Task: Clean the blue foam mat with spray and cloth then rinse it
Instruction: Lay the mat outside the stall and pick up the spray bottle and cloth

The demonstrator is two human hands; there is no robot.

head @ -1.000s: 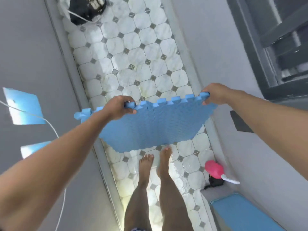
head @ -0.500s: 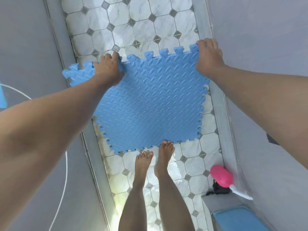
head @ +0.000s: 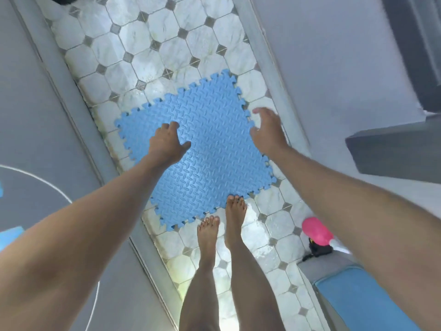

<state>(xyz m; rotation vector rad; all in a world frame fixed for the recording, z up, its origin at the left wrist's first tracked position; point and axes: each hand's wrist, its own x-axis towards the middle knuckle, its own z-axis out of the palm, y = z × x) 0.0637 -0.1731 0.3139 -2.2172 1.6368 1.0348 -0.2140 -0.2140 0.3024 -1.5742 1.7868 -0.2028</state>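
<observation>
Your blue interlocking foam mat (head: 202, 149), with its diamond-plate texture and jigsaw edges, lies flat on the white octagonal floor tiles (head: 152, 53), turned at an angle so one corner points away from you. The toes of one of your bare feet (head: 235, 211) touch the mat's near edge; the other foot sits just short of it.

Your left hand (head: 167, 145) hovers over the mat's left half with the fingers spread and nothing in them. Your right hand (head: 268, 130) is at the mat's right edge, also spread apart and empty; whether either palm actually touches the foam cannot be told from this angle.

By my reading, you are at the very start of the cleaning. The mat is laid out ready, but neither hand has the spray or a cloth, and no cloth shows anywhere. The pink, white-nozzled bottle (head: 317, 232) to the right of the mat, beyond your feet, looks like the spray and stands untouched. The tiles near the mat's close edge gleam as if wet, though I cannot tell whether the mat itself is. Spraying, wiping and rinsing all appear to be left.
</observation>
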